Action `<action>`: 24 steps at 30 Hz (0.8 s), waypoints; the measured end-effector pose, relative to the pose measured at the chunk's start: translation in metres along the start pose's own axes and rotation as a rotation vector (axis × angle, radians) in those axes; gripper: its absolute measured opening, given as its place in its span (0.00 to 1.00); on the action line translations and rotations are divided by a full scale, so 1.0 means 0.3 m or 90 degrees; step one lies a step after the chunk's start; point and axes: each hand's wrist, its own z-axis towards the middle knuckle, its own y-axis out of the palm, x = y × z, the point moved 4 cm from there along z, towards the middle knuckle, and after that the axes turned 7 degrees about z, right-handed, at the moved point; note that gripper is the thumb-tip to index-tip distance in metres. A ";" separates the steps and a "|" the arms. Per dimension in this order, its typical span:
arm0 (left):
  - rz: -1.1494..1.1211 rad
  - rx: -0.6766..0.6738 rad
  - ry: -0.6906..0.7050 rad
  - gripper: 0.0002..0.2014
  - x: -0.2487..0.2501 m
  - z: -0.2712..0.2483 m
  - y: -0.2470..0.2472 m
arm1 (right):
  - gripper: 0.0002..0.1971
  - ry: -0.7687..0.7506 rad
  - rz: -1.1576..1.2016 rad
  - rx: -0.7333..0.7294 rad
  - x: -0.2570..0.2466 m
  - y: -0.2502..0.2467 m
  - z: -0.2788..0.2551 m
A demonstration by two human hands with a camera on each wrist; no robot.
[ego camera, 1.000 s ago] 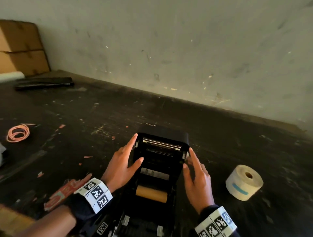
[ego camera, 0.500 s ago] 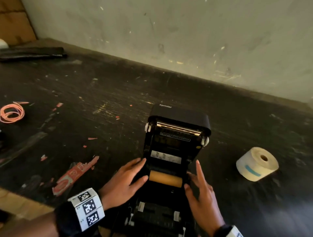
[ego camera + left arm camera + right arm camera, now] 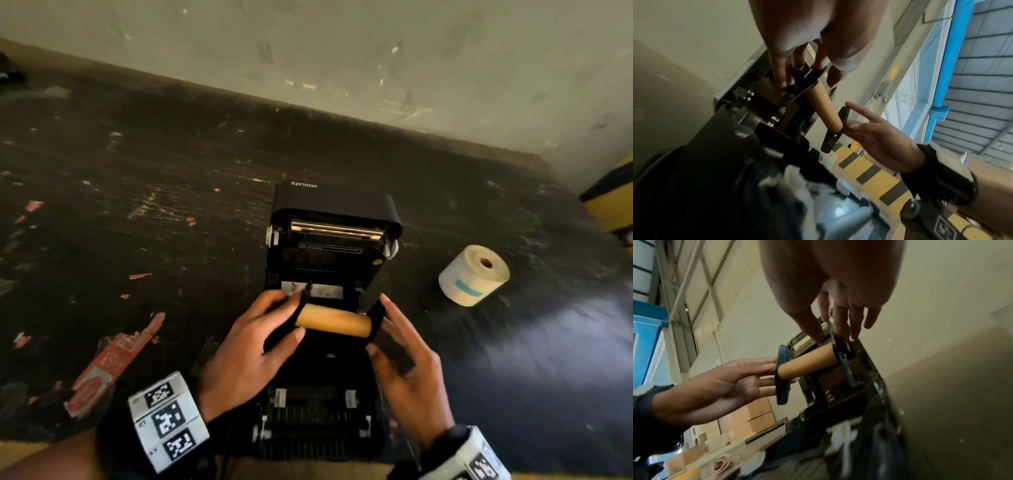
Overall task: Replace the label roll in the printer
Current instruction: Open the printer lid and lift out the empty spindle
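Printer (image 3: pixel 334 205) is set on the dark worktop (image 3: pixel 137 205), lid swung up and open. The empty brown core (image 3: pixel 332 320) on its black spindle, with a black end plate at each end, is held just above the open bay. Left end plate (image 3: pixel 287 322) is pinched by the left hand (image 3: pixel 246 356), thumb on the core side and fingers over the outer face, so that grip is clamped on the plate. Right end plate (image 3: pixel 376 318) is pinched by the right hand (image 3: pixel 407 370) between thumb and nearly straight fingers, per the right wrist view; that grip is clamped too. The fresh label roll (image 3: pixel 474 274) is seen lying on its side on the worktop, right of the printer and well apart from both hands. A red wrapper (image 3: pixel 109 370) lies left of the printer.
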 end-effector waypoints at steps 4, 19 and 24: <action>-0.050 0.007 0.020 0.28 0.087 0.049 -0.002 | 0.36 -0.044 0.019 0.005 -0.028 -0.093 0.000; 0.072 -0.021 -0.044 0.20 0.370 0.231 0.530 | 0.23 0.024 -0.102 -0.124 0.406 -0.603 0.018; 0.092 0.021 -0.109 0.21 0.384 0.284 0.709 | 0.19 0.057 -0.147 -0.163 0.560 -0.797 0.064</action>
